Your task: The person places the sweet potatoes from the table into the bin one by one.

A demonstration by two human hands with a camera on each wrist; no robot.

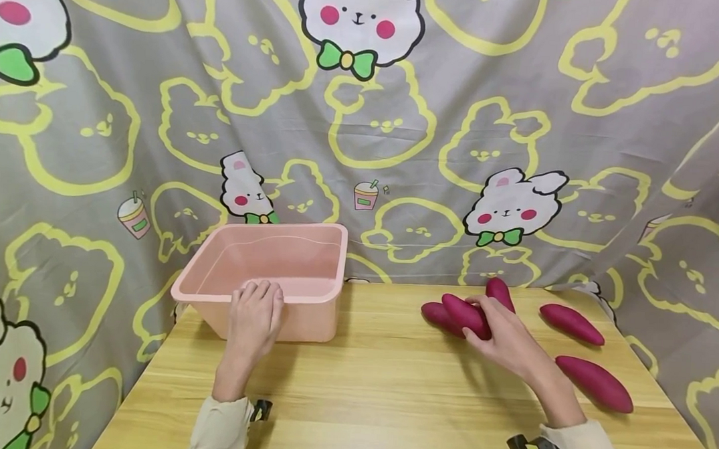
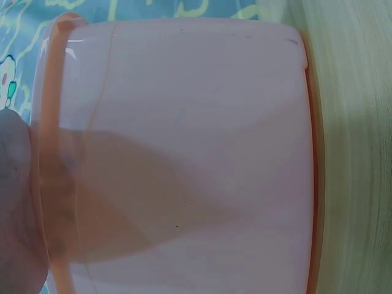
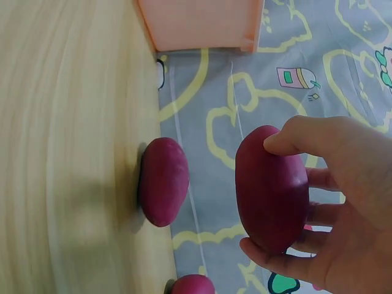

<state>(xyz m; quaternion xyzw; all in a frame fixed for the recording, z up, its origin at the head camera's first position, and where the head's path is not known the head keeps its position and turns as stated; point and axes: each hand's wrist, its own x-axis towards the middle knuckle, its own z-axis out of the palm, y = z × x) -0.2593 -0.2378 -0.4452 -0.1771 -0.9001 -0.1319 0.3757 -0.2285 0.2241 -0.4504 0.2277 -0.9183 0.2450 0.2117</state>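
Observation:
My left hand [image 1: 255,322] grips the near rim of an empty pink plastic bin [image 1: 312,321], fingers hooked over the edge. In the left wrist view the bin's outer wall [image 2: 196,110] fills most of the picture, with part of the hand at the left. My right hand [image 1: 507,339] holds a purple-red sweet potato [image 1: 466,316], thumb on one side and fingers on the other. The right wrist view shows that held sweet potato [image 3: 269,190] raised off the wooden table. Another sweet potato [image 1: 437,316] lies just behind it, partly covered.
One sweet potato [image 1: 501,293] lies beyond the right hand near the table's back edge. Two more, a farther one [image 1: 572,323] and a nearer one [image 1: 596,384], lie at the right. A patterned grey curtain [image 1: 399,132] hangs behind and beside the wooden table [image 1: 376,399].

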